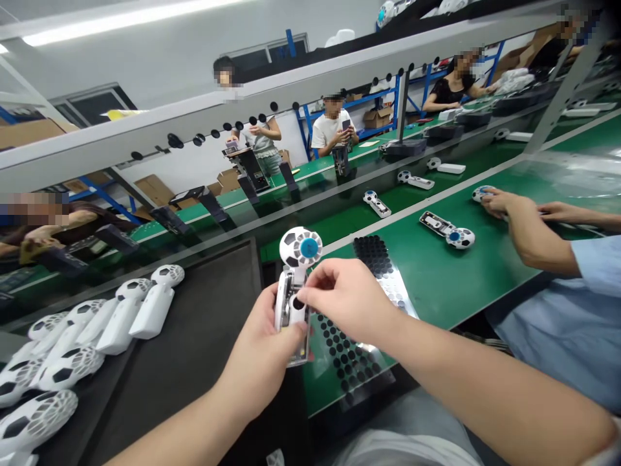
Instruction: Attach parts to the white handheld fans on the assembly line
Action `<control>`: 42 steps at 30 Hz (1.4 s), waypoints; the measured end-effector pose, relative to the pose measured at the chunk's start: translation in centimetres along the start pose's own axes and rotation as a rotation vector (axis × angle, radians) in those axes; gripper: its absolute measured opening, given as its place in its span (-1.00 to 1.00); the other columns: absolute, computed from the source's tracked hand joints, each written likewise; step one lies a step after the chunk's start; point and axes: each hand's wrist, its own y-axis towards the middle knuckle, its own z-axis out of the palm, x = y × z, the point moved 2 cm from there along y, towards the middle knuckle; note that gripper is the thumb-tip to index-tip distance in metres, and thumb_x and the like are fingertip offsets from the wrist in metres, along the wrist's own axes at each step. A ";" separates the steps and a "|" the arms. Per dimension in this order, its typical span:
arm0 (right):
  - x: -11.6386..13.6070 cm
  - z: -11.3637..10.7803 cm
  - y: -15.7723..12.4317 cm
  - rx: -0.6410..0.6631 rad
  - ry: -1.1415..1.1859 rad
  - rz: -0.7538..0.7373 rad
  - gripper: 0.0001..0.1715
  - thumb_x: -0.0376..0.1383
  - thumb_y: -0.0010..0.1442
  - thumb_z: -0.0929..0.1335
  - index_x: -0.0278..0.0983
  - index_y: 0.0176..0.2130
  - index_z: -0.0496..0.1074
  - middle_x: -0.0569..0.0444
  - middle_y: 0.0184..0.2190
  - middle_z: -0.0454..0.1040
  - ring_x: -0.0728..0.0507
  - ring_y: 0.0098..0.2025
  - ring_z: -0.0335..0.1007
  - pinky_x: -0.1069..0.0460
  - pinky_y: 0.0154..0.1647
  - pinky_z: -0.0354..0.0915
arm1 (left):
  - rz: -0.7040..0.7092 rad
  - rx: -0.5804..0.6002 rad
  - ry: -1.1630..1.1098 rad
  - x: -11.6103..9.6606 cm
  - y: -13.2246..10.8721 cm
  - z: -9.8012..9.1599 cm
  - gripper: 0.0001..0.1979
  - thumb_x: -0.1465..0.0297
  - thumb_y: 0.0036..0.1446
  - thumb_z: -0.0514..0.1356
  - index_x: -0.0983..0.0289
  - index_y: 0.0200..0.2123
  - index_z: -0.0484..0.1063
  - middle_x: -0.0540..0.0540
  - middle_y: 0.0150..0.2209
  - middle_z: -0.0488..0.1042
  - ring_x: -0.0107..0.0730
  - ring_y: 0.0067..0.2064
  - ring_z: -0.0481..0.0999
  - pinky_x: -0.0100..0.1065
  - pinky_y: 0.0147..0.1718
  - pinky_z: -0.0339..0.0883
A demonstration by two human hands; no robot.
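My left hand [264, 349] is wrapped around a white handheld fan [286, 304] with a football-patterned head and a blue centre, held upright with its handle housing open. Inside the handle, a white cylindrical part shows a black round sticker [297, 302]. The fingertips of my right hand [347, 298] are pinched together at that sticker's edge, against the handle. Beneath my right forearm and wrist lie clear sheets of black round stickers [347, 353], some on the green table and reaching over its front edge.
To the left, a black tray [194, 336] carries several white football-headed fans [155, 304]. Another opened fan [446, 230] lies on the green table [466, 285] at right, near a co-worker's hands [514, 213]. More fans rest along the green conveyor [334, 223]. A grey rail [194, 113] crosses above.
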 end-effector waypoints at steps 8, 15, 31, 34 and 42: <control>-3.1 -0.3 -1.0 -0.021 0.445 0.138 -0.66 -0.22 0.10 0.42 -0.31 -0.12 0.45 0.03 -0.32 0.57 -0.08 -0.38 0.49 -0.03 -0.30 0.48 | 0.000 0.107 -0.240 -0.7 -0.9 0.9 -0.50 0.31 -0.01 0.32 0.22 -0.01 0.23 0.01 -0.39 0.45 -0.38 -0.51 0.48 -0.37 -0.53 0.37; -0.2 0.9 -2.2 0.210 0.522 0.127 -0.60 -0.45 -0.03 0.36 -0.23 -0.13 0.43 0.09 -0.30 0.52 -0.10 -0.38 0.48 0.11 -0.62 0.35 | 0.061 0.126 -0.211 0.5 -0.8 1.3 -0.41 0.21 0.03 0.39 0.18 0.05 0.20 0.06 -0.18 0.43 -0.47 -0.44 0.43 -0.37 -0.49 0.41; -1.2 1.4 -1.9 0.287 0.660 0.143 -0.56 -0.44 -0.18 0.31 -0.27 -0.21 0.43 0.10 -0.34 0.50 -0.04 -0.41 0.36 0.10 -0.51 0.34 | 0.068 0.084 -0.202 1.2 -0.9 1.1 -0.45 0.24 0.03 0.35 0.20 0.03 0.21 -0.03 -0.39 0.38 -0.44 -0.49 0.38 -0.37 -0.53 0.38; -1.3 1.5 -2.0 0.260 0.635 0.150 -0.55 -0.46 -0.18 0.30 -0.24 -0.20 0.43 0.12 -0.34 0.49 -0.08 -0.40 0.42 0.11 -0.59 0.35 | 0.098 0.072 -0.182 1.1 -1.2 1.2 -0.43 0.22 0.02 0.36 0.20 0.04 0.21 0.02 -0.32 0.41 -0.43 -0.45 0.40 -0.37 -0.52 0.38; -1.6 2.0 -2.4 0.253 0.668 0.204 -0.59 -0.44 -0.15 0.32 -0.24 -0.22 0.44 0.17 -0.44 0.44 -0.04 -0.54 0.33 0.12 -0.72 0.27 | 0.064 0.029 -0.097 1.8 -1.1 1.5 -0.31 0.17 0.02 0.34 0.20 0.15 0.14 0.13 -0.18 0.43 -0.29 -0.31 0.46 -0.29 -0.44 0.46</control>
